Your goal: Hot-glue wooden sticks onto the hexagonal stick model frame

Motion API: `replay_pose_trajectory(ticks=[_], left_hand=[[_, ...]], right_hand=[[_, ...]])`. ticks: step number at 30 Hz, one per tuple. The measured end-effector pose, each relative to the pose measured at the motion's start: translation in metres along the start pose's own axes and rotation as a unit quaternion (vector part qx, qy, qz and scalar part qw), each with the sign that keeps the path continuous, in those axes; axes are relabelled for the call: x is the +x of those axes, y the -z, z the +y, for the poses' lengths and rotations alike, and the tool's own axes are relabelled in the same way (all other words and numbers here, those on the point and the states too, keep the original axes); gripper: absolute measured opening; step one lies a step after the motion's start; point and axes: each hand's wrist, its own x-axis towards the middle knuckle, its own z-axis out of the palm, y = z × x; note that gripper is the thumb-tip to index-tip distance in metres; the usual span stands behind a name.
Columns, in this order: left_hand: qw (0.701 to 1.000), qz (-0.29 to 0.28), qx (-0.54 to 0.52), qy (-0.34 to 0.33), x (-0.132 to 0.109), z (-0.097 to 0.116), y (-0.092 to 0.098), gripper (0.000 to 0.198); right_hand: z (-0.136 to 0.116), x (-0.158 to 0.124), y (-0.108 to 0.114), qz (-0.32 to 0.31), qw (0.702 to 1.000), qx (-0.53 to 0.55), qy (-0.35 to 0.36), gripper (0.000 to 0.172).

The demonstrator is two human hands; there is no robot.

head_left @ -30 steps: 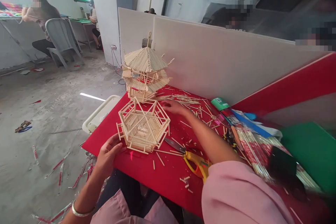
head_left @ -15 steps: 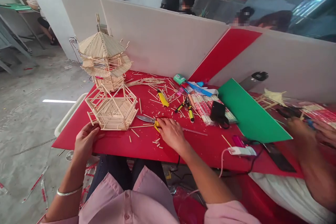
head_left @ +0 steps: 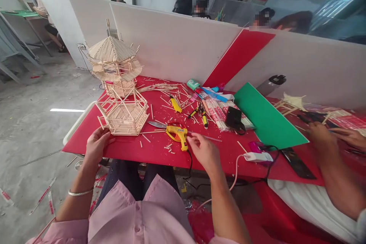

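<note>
At the left of the red tabletop (head_left: 154, 155) stands a hexagonal stick-built base (head_left: 126, 120) with a slatted floor and open railings. My left hand (head_left: 98, 143) grips its near left corner, the fingertips partly hidden by the sticks. A yellow glue gun (head_left: 178, 133) lies on the table with scissors (head_left: 157, 124) beside and partly under it. Just right of the glue gun is my right hand (head_left: 205, 152), empty, with thumb and fingers apart. A thin clear glue stick (head_left: 213, 138) extends from behind the gun, close to my fingertips.
Behind the base rises a roofed stick pagoda (head_left: 113, 55). Loose sticks, a yellow utility knife (head_left: 175, 104), pliers (head_left: 204, 118), stick packs (head_left: 215, 112) and a black adapter (head_left: 233, 117) lie further back. A green board (head_left: 265, 116) leans right, near a power strip (head_left: 259, 156) and a co-worker's hands (head_left: 323, 137).
My right hand has let go of the glue gun and drawn back to the right. The gun now lies in plain sight. My left hand stays at the base's corner; the view has shifted slightly.
</note>
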Motion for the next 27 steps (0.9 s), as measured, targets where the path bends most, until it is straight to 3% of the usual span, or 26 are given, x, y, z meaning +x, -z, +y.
replay_pose_trajectory(ticks=[2,4,6,8,10,13,15,18,21,24,25,27], left_hand=[[0.998,0.028,0.041,-0.03,-0.005,-0.003,0.0,0.038],[0.983,0.093,0.12,-0.101,-0.015,-0.008,-0.001,0.033],[0.952,0.145,0.202,-0.179,-0.032,-0.015,-0.008,0.026],[0.963,0.092,0.175,-0.183,-0.054,-0.022,-0.022,0.03],[0.975,-0.037,0.157,-0.153,-0.077,-0.026,-0.045,0.026],[0.974,-0.121,0.124,-0.148,-0.103,-0.024,-0.087,0.025],[0.973,-0.201,0.075,-0.086,-0.114,-0.019,-0.115,0.031],[0.938,-0.34,-0.023,0.056,-0.127,-0.016,-0.145,0.045],[0.927,-0.335,-0.097,0.141,-0.134,-0.017,-0.157,0.052],[0.945,-0.277,-0.146,0.099,-0.133,-0.014,-0.153,0.046],[0.95,-0.258,-0.157,0.073,-0.132,-0.011,-0.151,0.044],[0.956,-0.237,-0.169,0.034,-0.13,-0.007,-0.146,0.041]], right_hand=[[-0.007,-0.007,-0.021,-0.043,0.998,-0.016,-0.038,0.047],[-0.014,-0.012,-0.042,-0.039,0.997,-0.041,-0.048,0.058],[-0.018,-0.015,-0.058,-0.009,0.998,-0.032,-0.05,0.059],[-0.021,-0.018,-0.065,0.052,0.997,0.003,-0.053,0.056],[-0.024,-0.021,-0.065,0.13,0.989,0.034,-0.055,0.056],[-0.039,-0.028,-0.059,0.211,0.975,0.057,-0.038,0.06],[-0.056,-0.037,-0.056,0.23,0.971,0.068,-0.011,0.063],[-0.081,-0.057,-0.054,0.216,0.971,0.095,0.037,0.063],[-0.082,-0.076,-0.047,0.166,0.968,0.144,0.12,0.067],[-0.054,-0.075,-0.036,0.041,0.948,0.222,0.226,0.061],[-0.042,-0.068,-0.034,0.01,0.94,0.247,0.235,0.05],[-0.019,-0.044,-0.037,0.036,0.957,0.229,0.175,0.041]])
